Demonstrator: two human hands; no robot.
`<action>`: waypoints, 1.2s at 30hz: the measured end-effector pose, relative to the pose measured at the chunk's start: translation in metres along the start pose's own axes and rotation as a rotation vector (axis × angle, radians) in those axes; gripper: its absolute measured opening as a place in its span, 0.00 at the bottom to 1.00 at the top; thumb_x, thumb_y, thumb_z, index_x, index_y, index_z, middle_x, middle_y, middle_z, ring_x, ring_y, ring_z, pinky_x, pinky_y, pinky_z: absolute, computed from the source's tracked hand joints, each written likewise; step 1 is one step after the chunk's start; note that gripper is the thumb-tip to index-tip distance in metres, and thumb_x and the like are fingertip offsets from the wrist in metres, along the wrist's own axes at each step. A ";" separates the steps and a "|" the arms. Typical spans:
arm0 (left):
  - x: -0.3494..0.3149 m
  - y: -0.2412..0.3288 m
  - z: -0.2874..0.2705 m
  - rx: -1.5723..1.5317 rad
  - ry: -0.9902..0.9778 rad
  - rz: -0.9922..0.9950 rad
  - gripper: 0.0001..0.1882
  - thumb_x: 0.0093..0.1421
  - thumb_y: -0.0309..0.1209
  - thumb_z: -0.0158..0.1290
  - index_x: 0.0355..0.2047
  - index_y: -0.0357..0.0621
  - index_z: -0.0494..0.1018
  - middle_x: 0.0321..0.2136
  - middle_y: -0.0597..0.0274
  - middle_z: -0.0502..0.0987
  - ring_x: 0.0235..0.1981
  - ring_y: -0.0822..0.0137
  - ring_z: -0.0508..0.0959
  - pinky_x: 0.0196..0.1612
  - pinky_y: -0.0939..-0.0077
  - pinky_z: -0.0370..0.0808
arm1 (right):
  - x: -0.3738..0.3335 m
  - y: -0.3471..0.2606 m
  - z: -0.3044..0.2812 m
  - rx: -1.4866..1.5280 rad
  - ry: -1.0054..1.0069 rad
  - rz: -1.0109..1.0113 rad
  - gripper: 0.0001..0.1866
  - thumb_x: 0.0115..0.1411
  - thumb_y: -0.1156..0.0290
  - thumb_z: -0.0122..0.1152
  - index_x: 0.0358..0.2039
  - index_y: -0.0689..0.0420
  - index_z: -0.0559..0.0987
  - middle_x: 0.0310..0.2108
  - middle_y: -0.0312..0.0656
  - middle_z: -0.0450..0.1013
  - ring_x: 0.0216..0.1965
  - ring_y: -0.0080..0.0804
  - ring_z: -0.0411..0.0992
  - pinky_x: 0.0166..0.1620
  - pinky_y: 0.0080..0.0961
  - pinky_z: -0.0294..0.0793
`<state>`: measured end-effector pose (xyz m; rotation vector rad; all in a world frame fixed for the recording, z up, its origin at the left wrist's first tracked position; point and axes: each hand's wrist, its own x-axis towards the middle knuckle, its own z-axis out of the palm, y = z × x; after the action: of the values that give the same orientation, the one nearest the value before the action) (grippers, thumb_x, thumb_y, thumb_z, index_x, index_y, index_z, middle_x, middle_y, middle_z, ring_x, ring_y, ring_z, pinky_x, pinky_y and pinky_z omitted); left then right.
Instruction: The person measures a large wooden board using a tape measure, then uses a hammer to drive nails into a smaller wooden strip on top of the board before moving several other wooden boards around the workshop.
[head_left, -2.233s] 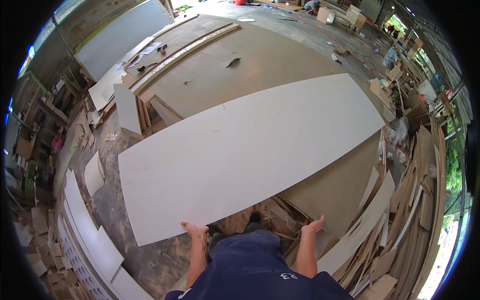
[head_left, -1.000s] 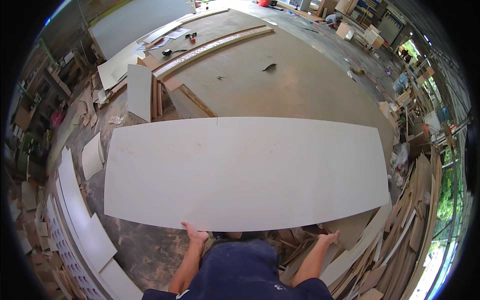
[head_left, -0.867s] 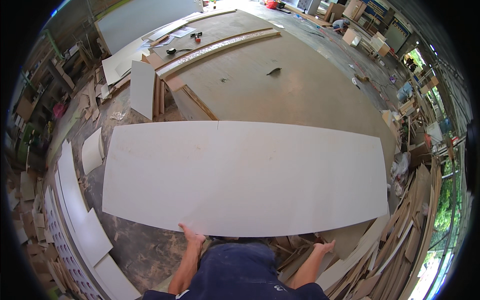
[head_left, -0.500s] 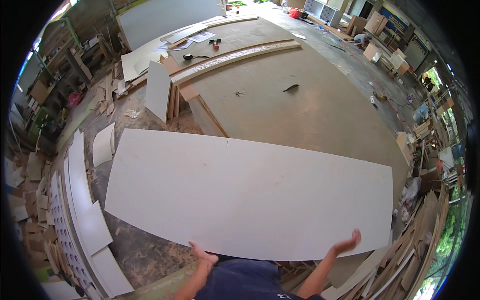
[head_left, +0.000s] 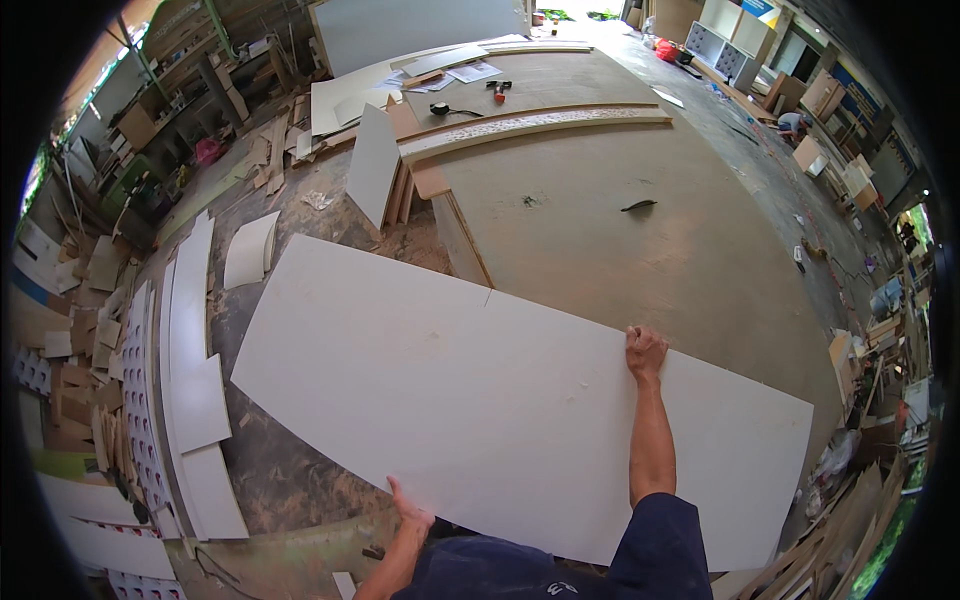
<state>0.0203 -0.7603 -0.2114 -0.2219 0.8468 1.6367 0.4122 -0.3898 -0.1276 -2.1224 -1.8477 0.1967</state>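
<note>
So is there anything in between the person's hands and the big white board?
No, nothing visible. The right hand is curled right over the white board's far edge. The left hand is right at the near edge, thumb showing, though the board hides its other fingers.

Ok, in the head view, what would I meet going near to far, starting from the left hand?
Left hand on the near edge of the white panel → right hand on its far edge → small dark curved piece → long narrow strip → red-and-black tool → large pale board.
</note>
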 end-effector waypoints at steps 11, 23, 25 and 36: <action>-0.008 0.007 0.009 0.031 0.110 -0.074 0.44 0.60 0.67 0.31 0.64 0.46 0.54 0.62 0.56 0.59 0.61 0.51 0.59 0.63 0.52 0.54 | -0.039 0.018 -0.002 0.034 0.132 -0.241 0.21 0.61 0.64 0.48 0.52 0.61 0.71 0.54 0.50 0.65 0.59 0.47 0.58 0.65 0.41 0.50; -0.013 0.019 0.008 0.120 0.091 -0.104 0.44 0.59 0.68 0.30 0.64 0.47 0.54 0.62 0.58 0.60 0.62 0.52 0.59 0.63 0.52 0.53 | -0.233 0.110 -0.049 -0.039 0.218 0.131 0.23 0.63 0.66 0.45 0.56 0.64 0.67 0.62 0.51 0.58 0.65 0.47 0.52 0.66 0.41 0.46; -0.014 0.023 0.006 0.132 0.063 -0.134 0.44 0.60 0.68 0.29 0.63 0.46 0.55 0.62 0.57 0.60 0.62 0.52 0.59 0.64 0.51 0.52 | -0.290 0.131 -0.061 -0.100 0.281 0.262 0.23 0.64 0.66 0.45 0.56 0.63 0.67 0.62 0.51 0.58 0.64 0.48 0.53 0.65 0.42 0.49; -0.016 0.043 -0.003 0.093 0.089 -0.335 0.42 0.59 0.67 0.35 0.62 0.50 0.57 0.61 0.63 0.60 0.62 0.56 0.59 0.64 0.53 0.52 | -0.523 0.113 -0.029 -0.278 0.580 1.699 0.37 0.60 0.45 0.49 0.58 0.63 0.61 0.63 0.50 0.50 0.64 0.54 0.47 0.58 0.56 0.55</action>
<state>-0.0155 -0.7749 -0.1876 -0.3538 0.8977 1.2794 0.4465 -0.9205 -0.1913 -2.8343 0.5316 -0.3058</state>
